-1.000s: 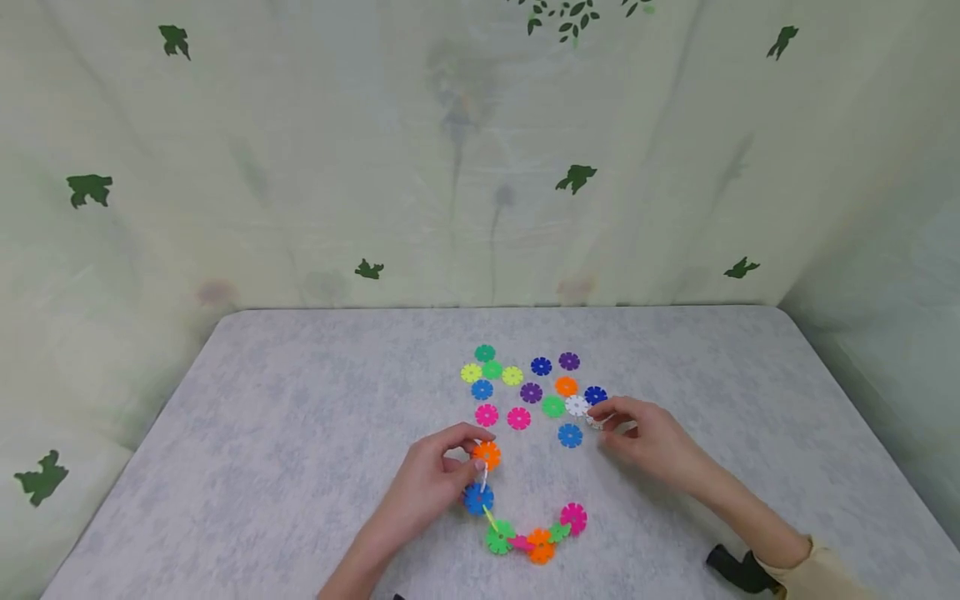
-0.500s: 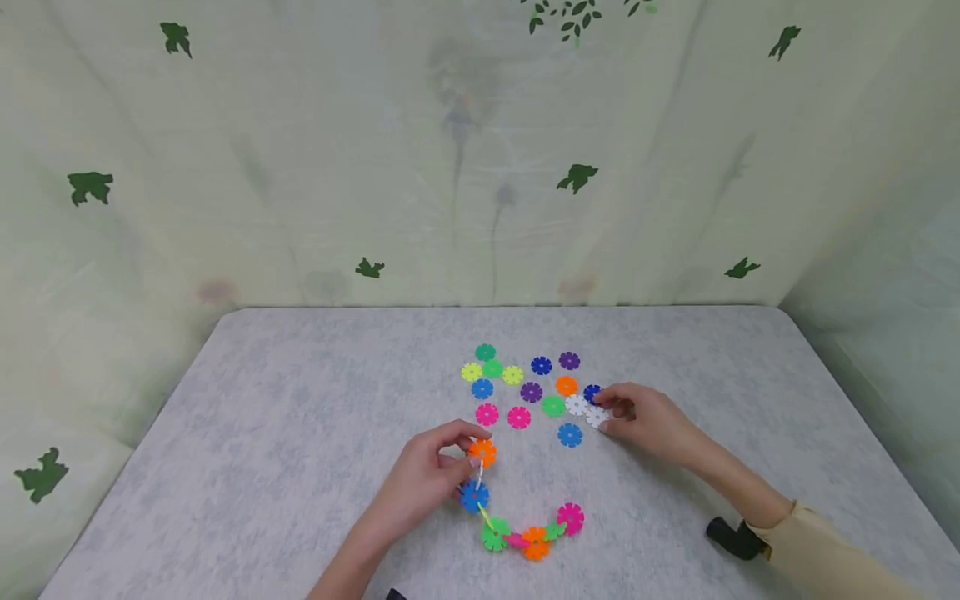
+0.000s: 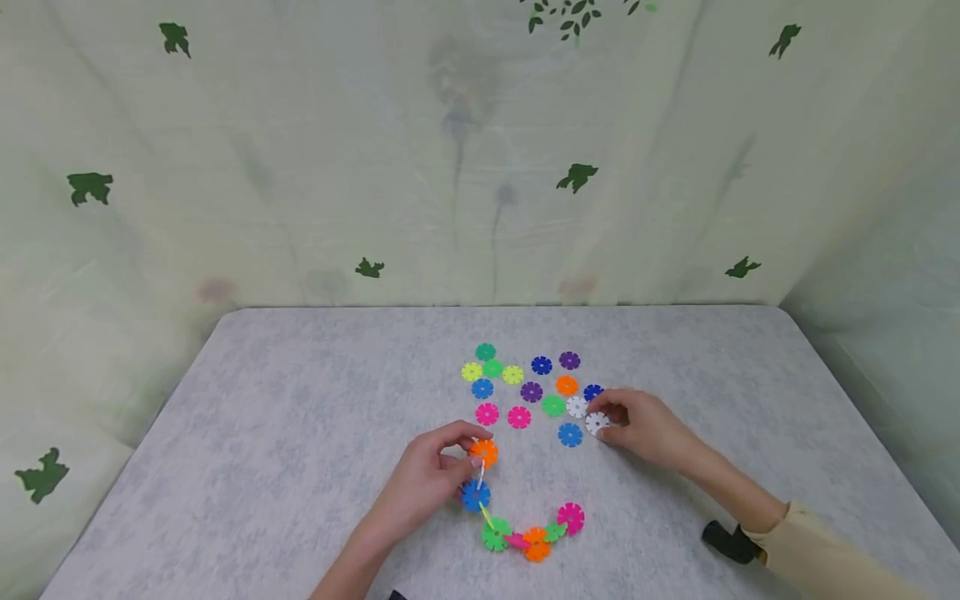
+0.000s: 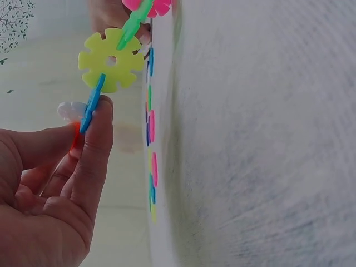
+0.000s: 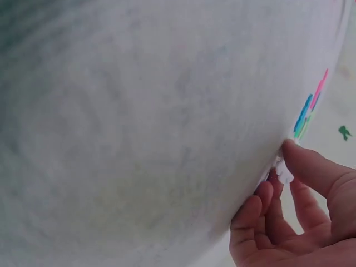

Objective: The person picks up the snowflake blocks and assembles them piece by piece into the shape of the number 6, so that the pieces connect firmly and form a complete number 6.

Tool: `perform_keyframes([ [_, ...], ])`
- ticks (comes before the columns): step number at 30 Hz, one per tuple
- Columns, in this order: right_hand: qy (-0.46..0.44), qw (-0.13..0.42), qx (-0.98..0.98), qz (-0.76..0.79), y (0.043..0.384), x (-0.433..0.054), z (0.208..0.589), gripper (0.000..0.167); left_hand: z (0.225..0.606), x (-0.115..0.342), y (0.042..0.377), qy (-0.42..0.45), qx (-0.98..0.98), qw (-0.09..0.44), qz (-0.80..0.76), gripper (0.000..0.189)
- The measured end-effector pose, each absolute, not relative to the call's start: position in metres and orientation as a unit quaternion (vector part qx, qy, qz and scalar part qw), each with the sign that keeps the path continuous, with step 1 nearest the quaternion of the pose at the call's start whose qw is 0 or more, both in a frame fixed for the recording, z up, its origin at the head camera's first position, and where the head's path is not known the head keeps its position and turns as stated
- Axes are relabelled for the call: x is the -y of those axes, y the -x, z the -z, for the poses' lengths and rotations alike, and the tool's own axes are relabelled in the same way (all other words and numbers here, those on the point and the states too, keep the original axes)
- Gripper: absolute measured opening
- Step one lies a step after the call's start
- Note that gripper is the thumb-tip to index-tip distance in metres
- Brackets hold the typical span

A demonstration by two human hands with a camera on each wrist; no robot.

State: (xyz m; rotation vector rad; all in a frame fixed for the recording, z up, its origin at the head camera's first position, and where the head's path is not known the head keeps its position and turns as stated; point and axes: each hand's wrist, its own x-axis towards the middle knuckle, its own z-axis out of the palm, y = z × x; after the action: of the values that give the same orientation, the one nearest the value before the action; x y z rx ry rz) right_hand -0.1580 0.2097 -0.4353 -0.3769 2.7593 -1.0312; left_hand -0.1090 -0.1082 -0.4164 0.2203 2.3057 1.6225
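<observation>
My left hand [image 3: 423, 475] pinches the orange notched disc [image 3: 485, 453] at the upper end of a linked chain. A white disc, a blue disc [image 3: 476, 496], a yellow one [image 4: 111, 61], a green one [image 3: 497, 535] and others follow, curving to a pink disc [image 3: 571, 518] at the far end. In the left wrist view, thumb and fingertips meet at the orange disc, partly hidden. My right hand [image 3: 652, 427] pinches a loose white disc [image 3: 597, 424] between thumb and fingers at the right of the scattered pieces. In the right wrist view that white disc [image 5: 285, 173] shows tilted behind the thumb.
Several loose discs lie flat beyond the hands, among them pink [image 3: 519, 417], light blue [image 3: 570, 435], white [image 3: 576, 406] and navy [image 3: 593, 392]. They rest on a grey table [image 3: 300, 400]. A pale curtain [image 3: 300, 167] hangs behind its back edge.
My right hand reaches up toward the navy disc, then comes back down to the white disc, which now stands tipped between its fingers. My left hand and the chain have shifted slightly left.
</observation>
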Motion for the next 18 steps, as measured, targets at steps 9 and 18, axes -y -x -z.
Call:
perform_keyframes([
  [9,0.130,0.065,-0.919,0.366,0.144,-0.195,0.429,0.023,0.419,0.106,0.110,-0.076,-0.809,0.154,-0.562,0.026],
  [18,0.153,0.054,-0.881,0.444,0.126,-0.168,0.420,0.024,0.418,0.103,0.110,-0.074,-0.809,0.158,-0.561,0.024],
])
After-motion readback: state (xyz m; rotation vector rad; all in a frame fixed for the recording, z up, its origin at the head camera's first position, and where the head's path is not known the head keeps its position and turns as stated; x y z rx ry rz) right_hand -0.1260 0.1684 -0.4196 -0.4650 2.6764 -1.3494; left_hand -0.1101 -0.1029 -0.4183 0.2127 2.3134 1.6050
